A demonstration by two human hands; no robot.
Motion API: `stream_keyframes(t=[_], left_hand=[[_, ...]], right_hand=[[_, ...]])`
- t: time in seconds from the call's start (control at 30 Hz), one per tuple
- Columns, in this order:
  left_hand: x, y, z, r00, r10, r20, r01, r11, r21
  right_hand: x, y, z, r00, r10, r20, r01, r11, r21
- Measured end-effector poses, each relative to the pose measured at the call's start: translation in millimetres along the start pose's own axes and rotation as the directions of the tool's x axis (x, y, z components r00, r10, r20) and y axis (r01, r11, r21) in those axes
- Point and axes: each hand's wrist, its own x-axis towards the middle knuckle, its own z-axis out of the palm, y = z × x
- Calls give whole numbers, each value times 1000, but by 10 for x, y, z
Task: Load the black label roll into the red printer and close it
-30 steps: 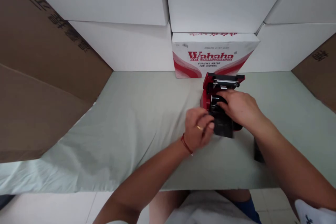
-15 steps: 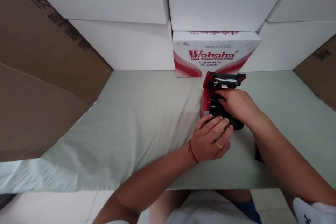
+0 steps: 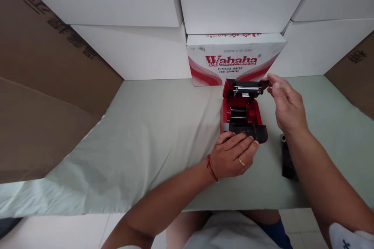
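A small red and black label printer (image 3: 224, 114) stands on the cloth with its lid (image 3: 247, 84) raised. Dark, shiny rolls or rollers (image 3: 238, 113) show inside it. Across its front part lies a black strip (image 3: 248, 128). My left hand (image 3: 233, 155) grips the front edge, fingers laid over it at the black strip; its palm side is hidden. At the lid's right corner is my right hand (image 3: 289, 105), fingers apart and fingertips at or touching the corner. A black roll-like object (image 3: 287, 161) lies to the right, partly behind my right forearm.
A pale green cloth (image 3: 152, 124) covers the table. Behind the printer stands a white and red water carton (image 3: 233, 60), with white boxes (image 3: 131, 50) stacked around it. Brown cardboard panels (image 3: 52, 105) flank both sides.
My left hand first let the black strip down, then came to rest on the printer's front. My right hand has left the inside and moved up to the lid's right corner.
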Motion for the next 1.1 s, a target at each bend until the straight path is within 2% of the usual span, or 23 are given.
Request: stream_keyframes(t=[0.13, 0.27, 0.47, 0.6, 0.67, 0.73, 0.8, 0.83, 0.93, 1.1], left_hand=[[-22, -13, -7, 1000, 15, -1, -15, 1000, 9], [-9, -21, -14, 1000, 12, -5, -12, 1000, 12], [-7, -11, -7, 1000, -1, -6, 1, 1000, -17], [-9, -55, -37, 1000, -17, -23, 14, 994, -109], [9, -137, -80, 996, -66, -62, 55, 984, -168], [31, -259, -125, 975, -211, -73, 189, 954, -232], [42, -396, -149, 915, -403, -31, 371, 868, -329], [41, -459, -149, 886, -463, 3, 430, 819, -381], [19, -568, -105, 853, -517, 67, 491, 754, -437], [22, -521, -29, 806, -589, 52, 555, 723, -411]], right_hand=[[-124, -114, -8, 999, -40, 37, 40, 999, -22], [-363, -276, -120, 978, -86, 191, 104, 991, -85], [-776, -204, -219, 943, -73, 325, 140, 972, -188], [-870, -168, -220, 938, -67, 340, 166, 947, -273], [-872, -165, -210, 937, -65, 344, 169, 945, -281], [-872, -163, -196, 940, -57, 337, 155, 950, -272], [-880, -158, -181, 946, -54, 321, 141, 956, -256], [-887, -155, -173, 948, -51, 313, 134, 959, -250], [-903, -148, -145, 955, -48, 293, 119, 966, -231], [-904, -170, -90, 971, -55, 234, 105, 973, -205]])
